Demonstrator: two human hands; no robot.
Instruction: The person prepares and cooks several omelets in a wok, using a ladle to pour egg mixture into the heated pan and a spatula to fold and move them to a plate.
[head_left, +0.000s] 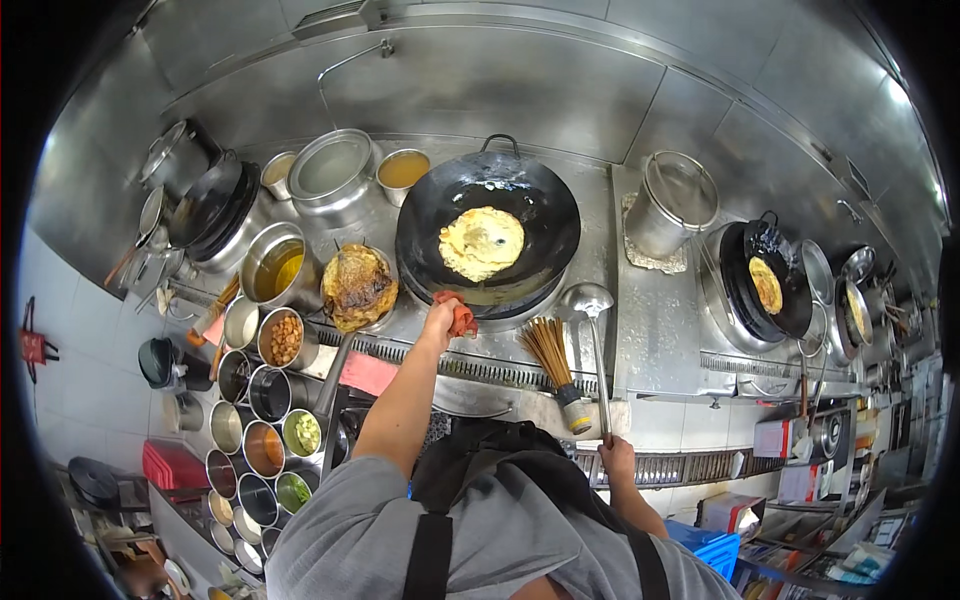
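A large black wok (551, 210) sits on the burner straight ahead of me. Inside it lies a round yellow egg omelette (482, 241), a little browned at its edge. My left hand (441, 319) grips the wok's near rim through a folded red cloth (465, 321); whatever grip lies beneath the cloth is hidden. In my right hand (618, 456) is the end of a long metal handle, with the bowl of the ladle (588, 298) resting on the steel counter right of the wok. A bamboo wok brush (555, 352) lies between the wok and the ladle.
Left of the wok, a browned omelette (360, 289) lies on a long-handled utensil (334, 375). Beyond it stand an oil pot (251, 259) and several ingredient tins, one with browned chunks (286, 339). A tall steel pot (670, 202) and a second wok (795, 300) with egg stand right.
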